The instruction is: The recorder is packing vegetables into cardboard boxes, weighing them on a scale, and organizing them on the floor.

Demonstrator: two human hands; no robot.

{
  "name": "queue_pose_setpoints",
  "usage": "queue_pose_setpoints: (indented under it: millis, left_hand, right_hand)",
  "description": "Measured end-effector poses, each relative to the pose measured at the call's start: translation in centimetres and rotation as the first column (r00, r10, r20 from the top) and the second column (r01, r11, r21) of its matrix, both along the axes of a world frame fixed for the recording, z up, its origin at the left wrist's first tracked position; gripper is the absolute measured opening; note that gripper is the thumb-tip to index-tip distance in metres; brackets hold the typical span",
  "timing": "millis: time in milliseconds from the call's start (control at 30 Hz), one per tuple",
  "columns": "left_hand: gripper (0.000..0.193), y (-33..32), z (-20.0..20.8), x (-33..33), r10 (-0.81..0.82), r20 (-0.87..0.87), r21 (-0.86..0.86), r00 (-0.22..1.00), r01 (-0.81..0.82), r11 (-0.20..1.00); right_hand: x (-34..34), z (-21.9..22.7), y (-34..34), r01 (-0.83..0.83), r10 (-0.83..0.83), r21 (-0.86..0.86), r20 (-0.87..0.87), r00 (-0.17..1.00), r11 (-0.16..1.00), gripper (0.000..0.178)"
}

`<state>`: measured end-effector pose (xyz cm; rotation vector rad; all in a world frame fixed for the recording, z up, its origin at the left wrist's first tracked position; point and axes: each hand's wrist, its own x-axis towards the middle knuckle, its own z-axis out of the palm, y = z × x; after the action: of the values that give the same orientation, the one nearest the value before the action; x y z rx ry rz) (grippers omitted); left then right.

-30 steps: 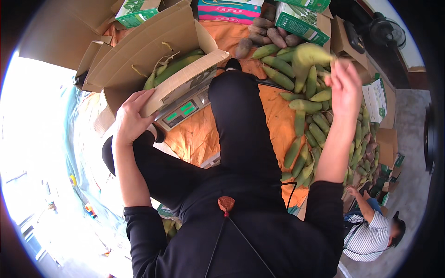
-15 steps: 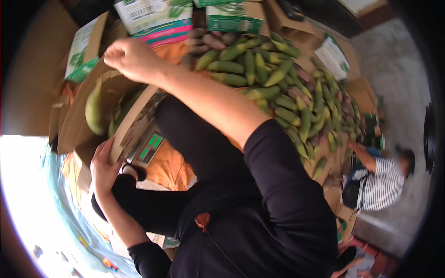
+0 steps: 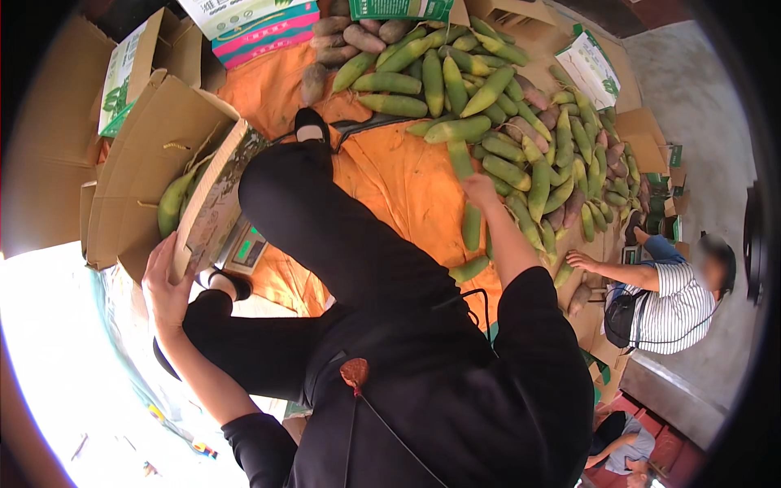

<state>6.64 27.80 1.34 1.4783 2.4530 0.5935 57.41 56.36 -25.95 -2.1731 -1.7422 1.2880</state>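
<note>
My left hand (image 3: 165,281) grips the near edge of an open cardboard box (image 3: 213,183), thumb and fingers on either side of the wall. Inside the box lie green radishes (image 3: 172,203), partly hidden by that wall. The box rests by a scale (image 3: 246,249) with a lit green display. My right hand (image 3: 481,192) is at the near edge of a big pile of green radishes (image 3: 490,89), its fingers closed round a long green radish (image 3: 460,159). Part of that radish is covered by the hand.
An orange sheet (image 3: 374,183) covers the floor before me. Reddish-brown roots (image 3: 364,38) lie among and beside the pile. Printed cartons (image 3: 264,32) stand at the back. At the right a person in a striped shirt (image 3: 669,313) reaches toward the pile; another person (image 3: 630,443) sits lower right.
My right hand has moved from above the box across to the radish pile on the right and taken hold of a radish. My left hand stays on the box edge.
</note>
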Motion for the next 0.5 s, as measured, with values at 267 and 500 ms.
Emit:
queue_pose_setpoints:
  millis: [267, 500]
  left_hand:
    - [0.052, -1.2, 1.0, -0.2, 0.107, -0.061, -0.023, 0.992, -0.108, 0.994]
    - [0.049, 0.4, -0.4, 0.4, 0.075, 0.005, 0.017, 0.997, -0.075, 0.997]
  right_hand:
    - [6.0, -6.8, -8.5, 0.178, -0.202, -0.460, -0.004, 0.979, 0.870, 0.008]
    - [7.4, -4.7, -9.9, -0.299, 0.392, -0.498, 0.092, 0.915, 0.814, 0.012]
